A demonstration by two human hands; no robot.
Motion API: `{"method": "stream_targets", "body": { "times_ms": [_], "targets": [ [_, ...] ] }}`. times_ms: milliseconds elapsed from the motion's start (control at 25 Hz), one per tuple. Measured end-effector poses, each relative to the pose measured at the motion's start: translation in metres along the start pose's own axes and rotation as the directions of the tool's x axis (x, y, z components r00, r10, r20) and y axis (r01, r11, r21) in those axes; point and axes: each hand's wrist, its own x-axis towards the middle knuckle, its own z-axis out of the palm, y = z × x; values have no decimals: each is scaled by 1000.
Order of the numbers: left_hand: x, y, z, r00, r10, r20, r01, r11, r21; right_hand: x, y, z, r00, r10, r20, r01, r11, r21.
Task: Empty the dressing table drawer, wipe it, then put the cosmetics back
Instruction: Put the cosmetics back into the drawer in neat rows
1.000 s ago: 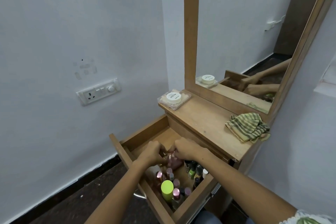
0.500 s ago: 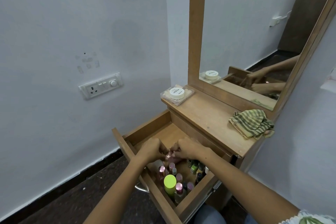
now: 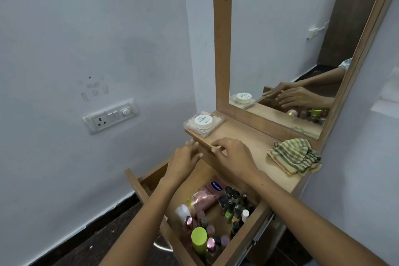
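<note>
The wooden drawer [image 3: 132,180] stands pulled out below the dressing table top [image 3: 248,147]. Inside lie a pink tube [image 3: 206,200], a pink jar with a blue label [image 3: 216,186], a lime-capped bottle [image 3: 198,237], a white bottle [image 3: 182,211] and several small nail polish bottles [image 3: 234,202]. My left hand [image 3: 185,158] hovers above the drawer's back, fingers spread, just off the table top's front edge. My right hand [image 3: 234,155] rests its fingertips on that edge. I see nothing in either hand.
A green striped cloth [image 3: 294,155] lies crumpled on the right of the table top. A clear flat box with a white round jar [image 3: 203,122] on it sits at the back left corner. The mirror [image 3: 280,49] rises behind. A wall socket [image 3: 110,115] is to the left.
Both hands have lifted out of the drawer, where they were among the cosmetics, and moved up to the front edge of the table top.
</note>
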Motion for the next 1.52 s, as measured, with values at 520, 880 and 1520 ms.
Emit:
{"method": "stream_targets", "body": {
  "times_ms": [520, 880, 1520],
  "targets": [
    [118, 12, 17, 964, -134, -229, 130, 991, -33, 40, 46, -3, 992, 81, -100, -84, 996, -31],
    [84, 51, 36, 974, 79, -212, -117, 978, -174, 40, 51, -5, 987, 123, -102, -128, 991, -42],
    [101, -13, 23, 986, -164, -39, 169, 954, 249, 50, 44, 4, 976, 216, -35, -216, 930, -298]
  ]
}}
